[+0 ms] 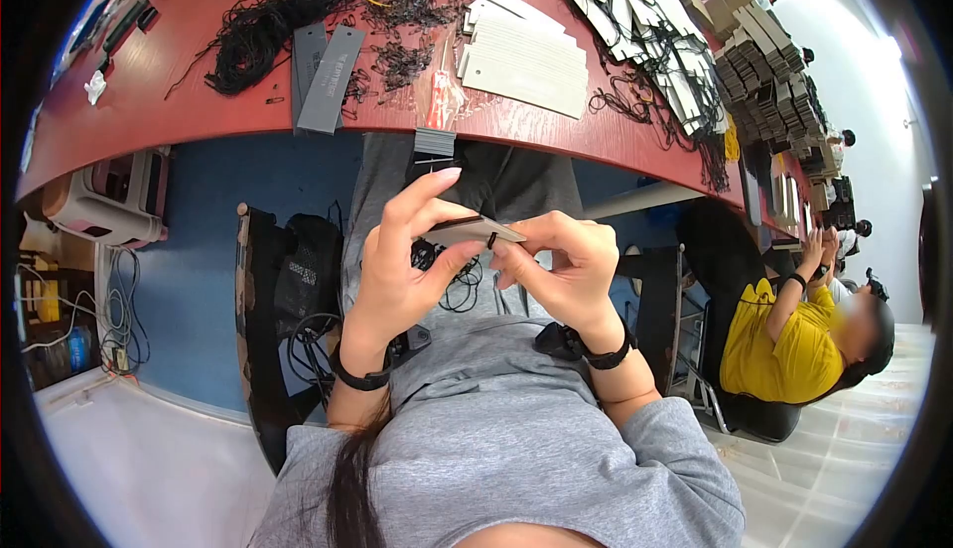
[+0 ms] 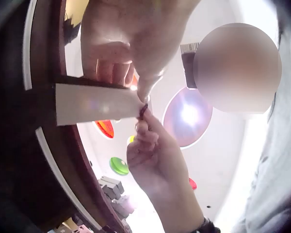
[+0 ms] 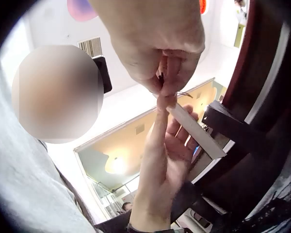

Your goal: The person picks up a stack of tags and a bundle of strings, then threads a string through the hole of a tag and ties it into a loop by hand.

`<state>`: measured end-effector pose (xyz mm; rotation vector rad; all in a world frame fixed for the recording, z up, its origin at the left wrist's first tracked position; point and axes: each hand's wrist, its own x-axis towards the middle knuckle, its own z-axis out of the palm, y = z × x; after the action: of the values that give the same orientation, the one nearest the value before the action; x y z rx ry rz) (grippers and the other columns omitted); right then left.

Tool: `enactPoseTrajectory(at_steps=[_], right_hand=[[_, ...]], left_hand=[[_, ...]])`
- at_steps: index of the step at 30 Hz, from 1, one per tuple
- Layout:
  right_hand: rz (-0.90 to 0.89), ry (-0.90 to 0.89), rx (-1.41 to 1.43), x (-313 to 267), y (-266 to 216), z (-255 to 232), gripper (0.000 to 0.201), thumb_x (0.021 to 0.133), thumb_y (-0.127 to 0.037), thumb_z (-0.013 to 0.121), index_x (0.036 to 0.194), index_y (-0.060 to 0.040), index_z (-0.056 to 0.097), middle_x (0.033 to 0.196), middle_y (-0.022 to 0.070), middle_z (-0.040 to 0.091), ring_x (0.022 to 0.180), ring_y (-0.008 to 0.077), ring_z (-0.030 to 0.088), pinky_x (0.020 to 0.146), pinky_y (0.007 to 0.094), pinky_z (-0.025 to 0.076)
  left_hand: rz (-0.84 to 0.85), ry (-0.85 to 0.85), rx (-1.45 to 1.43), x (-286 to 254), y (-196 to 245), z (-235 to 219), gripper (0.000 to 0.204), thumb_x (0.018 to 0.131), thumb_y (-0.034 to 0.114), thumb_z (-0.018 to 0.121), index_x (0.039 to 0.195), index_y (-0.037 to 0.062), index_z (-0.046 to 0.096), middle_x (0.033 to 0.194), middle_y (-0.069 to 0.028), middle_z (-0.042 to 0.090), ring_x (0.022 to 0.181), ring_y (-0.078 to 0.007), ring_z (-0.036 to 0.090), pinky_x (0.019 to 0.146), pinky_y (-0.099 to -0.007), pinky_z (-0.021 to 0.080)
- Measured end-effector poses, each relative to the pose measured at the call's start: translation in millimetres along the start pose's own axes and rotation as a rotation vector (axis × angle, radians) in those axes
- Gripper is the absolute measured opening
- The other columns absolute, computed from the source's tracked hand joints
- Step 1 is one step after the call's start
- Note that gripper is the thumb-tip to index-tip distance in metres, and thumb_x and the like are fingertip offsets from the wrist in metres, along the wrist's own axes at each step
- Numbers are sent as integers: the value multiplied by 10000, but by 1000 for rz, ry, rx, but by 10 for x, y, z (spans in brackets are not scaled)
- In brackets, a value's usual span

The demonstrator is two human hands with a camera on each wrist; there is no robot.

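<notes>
A long pale card tag [image 1: 462,232] with a dark edge is held over the lap, in front of the table edge. My left hand [image 1: 409,245] pinches it near one end between thumb and fingers, its index finger raised. At that end my right hand [image 1: 564,262] pinches a short black cord [image 1: 492,240] with thumb and fingertips. The left wrist view shows the tag's flat face [image 2: 99,104] and the dark cord [image 2: 143,110] between both hands' fingertips. From the right wrist, the tag [image 3: 199,133] slants away below the fingers.
On the red table [image 1: 228,116] lie dark grey printed tags [image 1: 332,79], a stack of white tags [image 1: 524,62], tangled black cords [image 1: 258,37] and a plastic bag [image 1: 437,91]. More corded white tags [image 1: 655,42] are heaped at right. A person in yellow [image 1: 789,344] sits alongside.
</notes>
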<state>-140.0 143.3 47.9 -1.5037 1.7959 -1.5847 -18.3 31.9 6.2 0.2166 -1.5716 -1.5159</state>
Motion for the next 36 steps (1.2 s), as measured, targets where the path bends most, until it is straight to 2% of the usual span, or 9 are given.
enactPoseTrajectory(at_steps=[3,10,12,15,17,20,31,33,36], right_hand=[[-2,-17,10,-29,15,37,82,794,4,710,845,-9,646,659,53,673,550,95,658,499,215,488],[70,-168,54,64,-40,-35,211,779,-46,743,953,-4,632,709,41,655,607,76,622,557,212,475],[174,-370,136,110,-64,-109,265,824,-114,716,1041,-12,605,776,34,649,705,71,613,612,212,469],[293,-368,494,95,53,-94,283,892,-192,649,1101,-16,577,842,29,647,783,74,595,640,213,458],[284,-376,484,133,150,-112,288,942,-241,580,1122,-16,571,892,37,646,824,71,578,649,209,454],[550,-382,518,216,143,-59,297,951,-223,577,1170,-22,565,880,26,638,832,62,569,659,204,460],[371,-327,509,265,170,26,140,913,-128,601,1000,-21,577,1002,68,583,831,96,569,644,208,478],[464,-213,829,250,170,-42,128,919,-153,589,917,-33,547,958,77,543,790,89,545,600,216,467],[432,-350,1262,227,236,-103,150,932,-193,567,923,-44,555,801,48,526,606,70,449,512,216,410]], left_hand=[[100,-175,98,56,-27,-122,302,754,-3,727,1041,11,631,903,-113,681,792,-195,671,703,-277,515],[31,-144,-13,17,-44,-211,227,742,-26,728,952,-6,644,821,-99,668,734,-172,646,662,-262,491],[6,-110,-12,11,-43,-223,216,743,-22,731,941,-8,644,814,-93,664,726,-163,637,654,-260,484],[-27,-94,-74,-33,-88,-242,209,763,1,738,946,-14,637,828,-81,660,745,-144,621,660,-256,468],[-134,-48,-325,-90,-142,-248,216,784,34,744,956,-22,626,861,-77,661,781,-128,605,698,-253,458],[-133,-95,-395,-104,-158,-283,210,825,68,723,974,-26,609,879,-80,651,817,-131,595,740,-259,456],[-170,-157,-460,-65,-153,-296,181,856,64,691,982,-26,597,883,-76,642,830,-140,604,757,-273,483],[-222,-113,-411,-36,-72,-262,232,882,151,679,986,-15,554,822,-116,634,735,-163,636,662,-276,524],[-293,-116,-228,-6,-70,-235,234,877,119,682,1012,-33,566,867,-110,654,767,-148,643,699,-266,519]])
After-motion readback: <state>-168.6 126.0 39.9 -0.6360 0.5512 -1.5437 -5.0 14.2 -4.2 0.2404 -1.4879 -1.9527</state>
